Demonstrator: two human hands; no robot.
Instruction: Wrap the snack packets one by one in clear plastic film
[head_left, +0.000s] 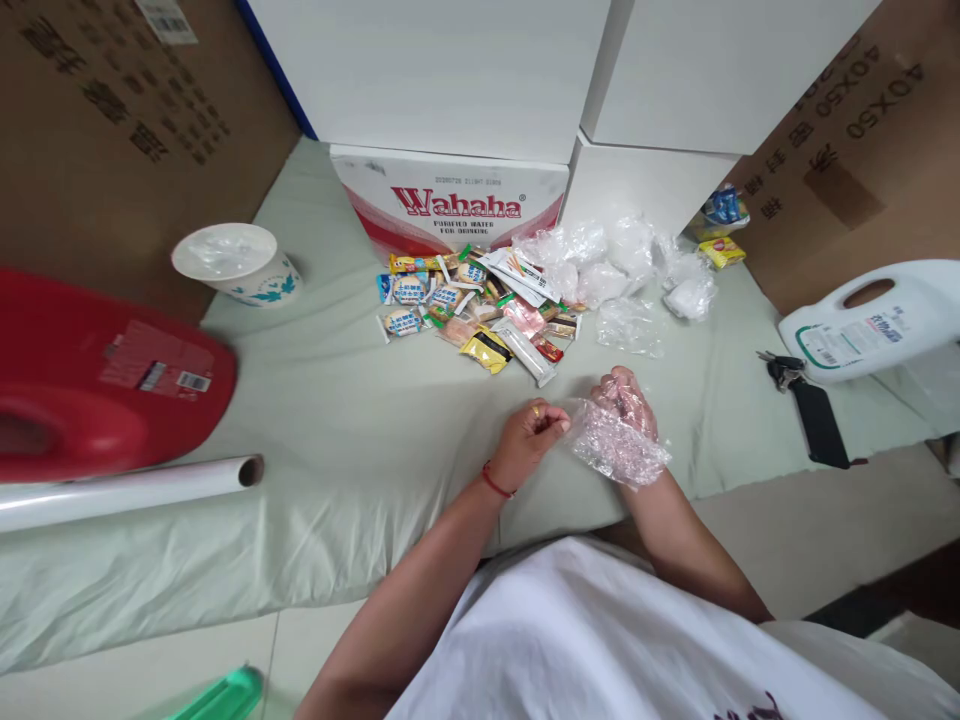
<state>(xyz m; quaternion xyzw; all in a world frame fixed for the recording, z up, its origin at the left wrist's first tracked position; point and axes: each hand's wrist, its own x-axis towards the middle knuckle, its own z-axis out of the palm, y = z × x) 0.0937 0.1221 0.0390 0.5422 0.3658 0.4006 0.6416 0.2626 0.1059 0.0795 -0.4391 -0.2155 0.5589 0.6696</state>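
My left hand (531,437), with a ring and a red cord bracelet at the wrist, pinches the edge of a crinkled clear plastic bag (621,447). The bag stretches across to my right hand (628,400), whose curled fingers show partly through the film and seem to grip it. Just beyond my hands lies a heap of wrapped snacks (480,300), including a yellow packet (486,349) and a silver stick packet (525,350). More crumpled clear bags (600,270) are piled to the right of the snacks; another thin bag (630,327) lies flat nearer to me.
A white paper tub (247,275), a red jug (150,390) and a film roll (150,492) are at left. At right lie a white detergent bottle (855,330), keys (784,370) and a black phone-like object (819,420). Behind stands a Wahaha carton (457,200).
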